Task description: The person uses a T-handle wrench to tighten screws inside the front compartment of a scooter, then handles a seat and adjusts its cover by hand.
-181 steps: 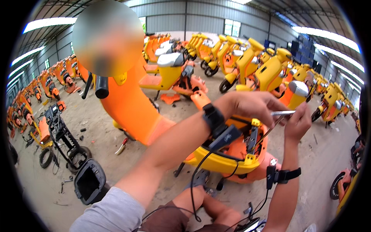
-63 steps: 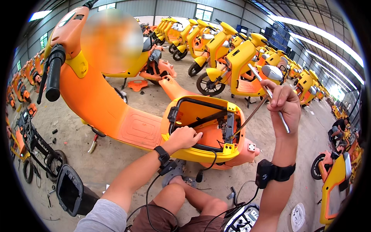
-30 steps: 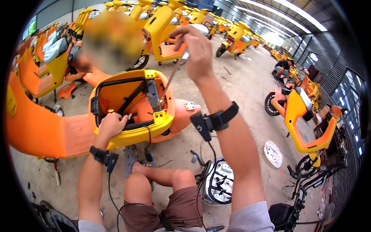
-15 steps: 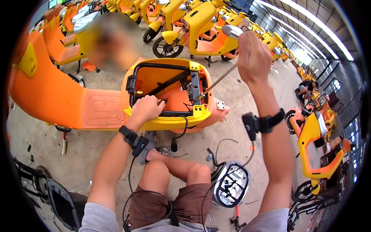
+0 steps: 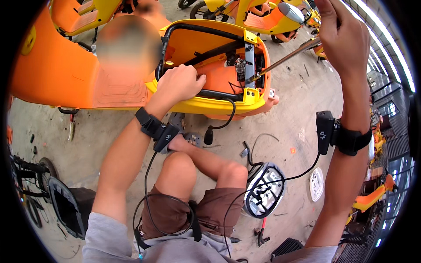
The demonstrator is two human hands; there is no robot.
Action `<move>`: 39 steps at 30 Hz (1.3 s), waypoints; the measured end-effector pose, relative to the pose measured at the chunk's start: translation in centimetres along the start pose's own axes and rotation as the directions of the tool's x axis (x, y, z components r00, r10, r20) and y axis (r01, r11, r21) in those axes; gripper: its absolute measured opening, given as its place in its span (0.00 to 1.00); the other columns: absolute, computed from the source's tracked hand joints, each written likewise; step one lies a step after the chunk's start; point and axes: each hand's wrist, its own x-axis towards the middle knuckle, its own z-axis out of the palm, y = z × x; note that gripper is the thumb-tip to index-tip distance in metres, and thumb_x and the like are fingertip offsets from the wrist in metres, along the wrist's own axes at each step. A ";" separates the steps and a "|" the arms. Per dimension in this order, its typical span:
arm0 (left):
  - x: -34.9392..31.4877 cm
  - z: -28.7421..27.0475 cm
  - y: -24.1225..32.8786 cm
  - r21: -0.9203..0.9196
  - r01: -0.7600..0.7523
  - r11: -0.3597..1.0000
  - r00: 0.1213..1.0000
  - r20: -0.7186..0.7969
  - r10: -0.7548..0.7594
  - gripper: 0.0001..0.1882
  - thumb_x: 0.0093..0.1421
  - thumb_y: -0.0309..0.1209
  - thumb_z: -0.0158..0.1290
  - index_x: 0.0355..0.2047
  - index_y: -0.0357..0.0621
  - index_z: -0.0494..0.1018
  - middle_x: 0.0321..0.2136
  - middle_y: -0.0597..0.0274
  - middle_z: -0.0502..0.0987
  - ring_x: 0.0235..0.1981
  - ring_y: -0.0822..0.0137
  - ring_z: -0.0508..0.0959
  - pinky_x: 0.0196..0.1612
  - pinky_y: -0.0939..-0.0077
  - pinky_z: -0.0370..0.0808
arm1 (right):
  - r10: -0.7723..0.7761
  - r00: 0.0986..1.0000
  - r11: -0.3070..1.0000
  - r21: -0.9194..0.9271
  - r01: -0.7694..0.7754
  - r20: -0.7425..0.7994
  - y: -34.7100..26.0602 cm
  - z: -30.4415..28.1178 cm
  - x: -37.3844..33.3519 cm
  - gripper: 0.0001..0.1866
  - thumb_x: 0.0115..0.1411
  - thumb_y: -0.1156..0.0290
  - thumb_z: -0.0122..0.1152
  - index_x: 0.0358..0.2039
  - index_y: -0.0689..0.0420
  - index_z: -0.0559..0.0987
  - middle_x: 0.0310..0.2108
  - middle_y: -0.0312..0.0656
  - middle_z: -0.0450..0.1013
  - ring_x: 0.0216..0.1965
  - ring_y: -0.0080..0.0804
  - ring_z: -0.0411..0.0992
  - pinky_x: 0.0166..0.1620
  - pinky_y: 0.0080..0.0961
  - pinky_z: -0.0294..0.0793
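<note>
Dusty concrete floor (image 5: 289,125) spreads across my view, with an orange-and-yellow scooter (image 5: 123,94) on it, its storage well (image 5: 215,79) uncovered. My right hand (image 5: 348,41) has its fingers curled around a metal rod (image 5: 289,58), which slants down to the well's right-end bar (image 5: 250,61). My left hand (image 5: 182,83) rests over the near rim; I can't tell whether its bent fingers pinch anything.
</note>
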 end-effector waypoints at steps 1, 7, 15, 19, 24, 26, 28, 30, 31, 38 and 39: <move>0.4 -0.7 0.3 0.000 0.003 1.000 1.000 -0.007 -0.003 0.26 0.65 0.49 0.50 0.27 0.37 0.83 0.27 0.42 0.82 0.32 0.41 0.82 0.41 0.51 0.79 | -0.005 1.000 0.994 -0.110 0.003 -0.020 0.4 -0.2 0.5 0.21 0.70 0.49 0.51 0.30 0.52 0.79 0.26 0.47 0.78 0.33 0.47 0.77 0.46 0.47 0.67; 0.6 -0.6 0.3 0.011 -0.006 1.000 1.000 -0.009 0.006 0.26 0.64 0.48 0.50 0.33 0.32 0.82 0.37 0.36 0.82 0.41 0.39 0.82 0.49 0.51 0.79 | 0.184 0.983 0.899 -0.403 -0.169 -0.001 2.9 -0.3 0.2 0.29 0.70 0.42 0.44 0.37 0.56 0.82 0.27 0.53 0.80 0.34 0.58 0.80 0.39 0.49 0.78; 0.8 -1.2 0.2 -0.009 0.082 0.997 0.995 0.064 -0.082 0.25 0.61 0.48 0.53 0.35 0.34 0.82 0.38 0.38 0.83 0.44 0.41 0.82 0.51 0.53 0.78 | 0.493 0.840 0.839 0.132 -0.528 0.225 5.3 -8.2 -6.5 0.23 0.72 0.52 0.49 0.34 0.60 0.79 0.18 0.42 0.75 0.21 0.38 0.77 0.30 0.36 0.73; 0.3 -1.7 1.1 -0.015 0.070 0.997 0.995 0.068 -0.069 0.25 0.62 0.47 0.52 0.34 0.34 0.83 0.38 0.38 0.83 0.43 0.42 0.82 0.50 0.53 0.78 | 0.769 0.593 0.465 0.427 -0.776 0.241 9.3 -13.1 -13.3 0.22 0.75 0.52 0.46 0.40 0.60 0.75 0.23 0.44 0.76 0.11 0.19 0.59 0.16 0.19 0.55; -0.4 -1.3 1.1 -0.005 0.016 1.000 0.998 -0.062 -0.016 0.23 0.63 0.45 0.50 0.30 0.35 0.83 0.34 0.38 0.82 0.38 0.41 0.83 0.47 0.52 0.79 | 0.859 0.385 0.076 0.660 -0.747 0.338 8.9 -13.0 -16.9 0.21 0.75 0.51 0.45 0.45 0.60 0.72 0.25 0.46 0.76 0.09 0.15 0.54 0.14 0.16 0.51; -0.5 -0.9 0.9 0.019 0.022 1.000 0.988 -0.153 -0.018 0.23 0.63 0.43 0.49 0.28 0.36 0.83 0.32 0.38 0.82 0.36 0.40 0.83 0.45 0.51 0.79 | 0.845 0.441 0.156 0.648 -0.745 0.303 8.5 -11.4 -16.5 0.22 0.75 0.51 0.44 0.43 0.60 0.73 0.24 0.45 0.76 0.09 0.15 0.56 0.13 0.17 0.52; -0.4 -0.5 0.9 0.025 0.034 0.999 0.975 -0.222 -0.028 0.22 0.62 0.42 0.48 0.27 0.36 0.83 0.29 0.39 0.82 0.34 0.41 0.83 0.43 0.50 0.79 | 0.794 0.570 0.356 0.599 -0.717 0.211 8.2 -9.5 -15.0 0.23 0.75 0.51 0.44 0.43 0.60 0.74 0.22 0.44 0.76 0.10 0.15 0.57 0.13 0.17 0.52; -0.1 -0.6 0.1 0.044 0.083 0.996 0.978 -0.194 -0.073 0.22 0.62 0.44 0.49 0.29 0.39 0.84 0.31 0.41 0.82 0.35 0.42 0.83 0.43 0.51 0.79 | 0.738 0.644 0.448 0.566 -0.692 0.203 7.8 -7.7 -12.7 0.23 0.75 0.51 0.44 0.41 0.61 0.75 0.20 0.43 0.76 0.10 0.17 0.60 0.14 0.19 0.55; 0.1 -0.4 0.1 0.045 0.101 0.994 0.981 -0.172 -0.092 0.22 0.62 0.45 0.49 0.30 0.41 0.85 0.31 0.42 0.82 0.35 0.42 0.83 0.44 0.51 0.79 | 0.724 0.651 0.453 0.553 -0.699 0.228 7.8 -7.0 -11.5 0.24 0.75 0.51 0.44 0.40 0.61 0.76 0.20 0.43 0.76 0.11 0.18 0.62 0.15 0.21 0.57; -0.1 -1.2 0.8 0.000 0.111 0.994 0.990 -0.091 -0.110 0.23 0.63 0.44 0.48 0.29 0.36 0.83 0.33 0.39 0.82 0.37 0.42 0.83 0.46 0.51 0.79 | 0.572 0.811 0.776 0.240 -0.583 0.120 8.2 -3.4 -5.4 0.25 0.73 0.50 0.47 0.35 0.61 0.79 0.20 0.41 0.77 0.21 0.30 0.79 0.32 0.29 0.73; -0.2 -1.3 0.9 -0.004 0.113 0.994 0.990 -0.084 -0.113 0.23 0.63 0.44 0.48 0.29 0.36 0.83 0.33 0.39 0.82 0.37 0.42 0.83 0.46 0.51 0.79 | 0.554 0.824 0.802 0.188 -0.567 0.122 8.2 -3.0 -4.7 0.25 0.73 0.49 0.47 0.35 0.60 0.79 0.20 0.41 0.77 0.22 0.31 0.80 0.32 0.29 0.73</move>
